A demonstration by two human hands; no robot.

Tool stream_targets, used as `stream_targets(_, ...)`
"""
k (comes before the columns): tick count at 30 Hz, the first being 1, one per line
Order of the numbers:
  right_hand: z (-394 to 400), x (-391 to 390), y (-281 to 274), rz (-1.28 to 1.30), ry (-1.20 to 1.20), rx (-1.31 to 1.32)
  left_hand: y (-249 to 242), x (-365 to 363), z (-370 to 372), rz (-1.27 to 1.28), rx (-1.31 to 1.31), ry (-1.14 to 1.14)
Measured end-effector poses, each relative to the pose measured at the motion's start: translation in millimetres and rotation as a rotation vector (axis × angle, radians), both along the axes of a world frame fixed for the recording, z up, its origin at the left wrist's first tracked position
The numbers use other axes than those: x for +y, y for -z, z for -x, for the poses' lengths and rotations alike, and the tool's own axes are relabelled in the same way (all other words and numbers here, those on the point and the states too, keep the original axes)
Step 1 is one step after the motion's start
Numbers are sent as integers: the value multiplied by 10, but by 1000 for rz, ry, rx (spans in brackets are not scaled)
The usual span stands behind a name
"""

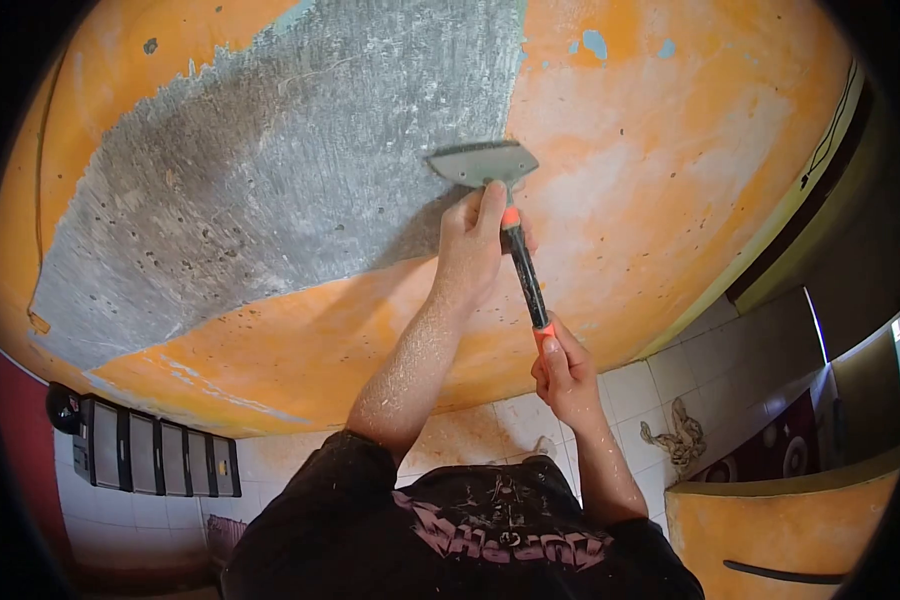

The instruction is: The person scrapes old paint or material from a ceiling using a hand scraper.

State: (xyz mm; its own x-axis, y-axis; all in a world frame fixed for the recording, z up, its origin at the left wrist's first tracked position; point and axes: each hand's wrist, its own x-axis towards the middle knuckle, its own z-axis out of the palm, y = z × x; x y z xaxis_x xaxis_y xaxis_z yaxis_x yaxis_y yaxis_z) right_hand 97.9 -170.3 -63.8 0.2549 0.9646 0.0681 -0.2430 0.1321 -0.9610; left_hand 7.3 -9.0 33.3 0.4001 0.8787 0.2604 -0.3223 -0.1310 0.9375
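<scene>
A long-handled scraper (527, 278) with a wide grey blade and a black shaft with orange-red ends meets the wall near the boundary between bare grey plaster (330, 140) and orange paint (650, 170). My left hand (470, 240) wraps around the scraper's neck just below the blade, its thumb pressed up along the back. Lower down, my right hand (567, 378) grips the end of the shaft. Pale paint flakes cling to both forearms.
A black-and-grey drawer unit (160, 452) stands at lower left, topped by a dark round object (63, 407). Crumpled cloth (678, 440) lies on the tiled floor at right. An orange ledge or furniture piece (780, 530) fills the lower right.
</scene>
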Motion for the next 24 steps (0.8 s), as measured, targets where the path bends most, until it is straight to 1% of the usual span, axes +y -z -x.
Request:
stream_targets(3, 128, -119, 447, 71, 18, -22, 482, -43, 67, 83, -11, 15)
stream_targets(4, 145, -168, 516, 91, 8, -1, 672, -87, 93, 134, -33, 16)
stream_targets(5, 156, -197, 569, 108, 0, 20, 744, -84, 90, 181, -54, 20)
stream_targets(6, 156, -187, 620, 128, -7, 45, 676, -20, 62, 131, -42, 30)
stream_targets(7, 105, -101, 584, 62, -12, -45, 562, 49, 33, 92, -28, 36)
stream_targets(8, 44, -34, 494, 31, -6, -35, 448, 86, 21, 65, -9, 38)
stream_targets(10, -29, 102, -49, -33, 4, -11, -74, 128, -83, -30, -72, 67)
stream_targets(12, -21, 114, -275, -31, 21, 7, -342, 78, -131, -22, -50, 43)
stream_targets(13, -10, 121, -316, -33, 33, 19, -395, 71, -138, -21, -37, 35)
stream_targets(14, 0, 106, -203, -14, 23, 2, -297, 70, -102, -15, -28, 36)
stream_targets(16, 24, 0, 215, 23, 9, -41, 170, 47, 19, -6, -20, 45)
stream_targets(17, 72, -83, 339, 58, 15, -34, 429, 17, 56, 60, -35, 43)
stream_targets(19, 191, -151, 438, 120, 26, -15, 564, -57, 89, 132, -19, 22)
stream_targets(20, 137, -106, 435, 81, 34, -59, 569, 25, 64, 91, -36, 28)
stream_targets(22, 21, -28, 138, 34, 41, -136, 207, 73, 17, 40, -60, 31)
stream_targets(23, -20, 17, -105, 8, -4, -29, -26, 100, -24, 5, -58, 41)
stream_targets(24, -19, 3, -234, 8, 4, -16, -162, 54, -42, 20, -67, 41)
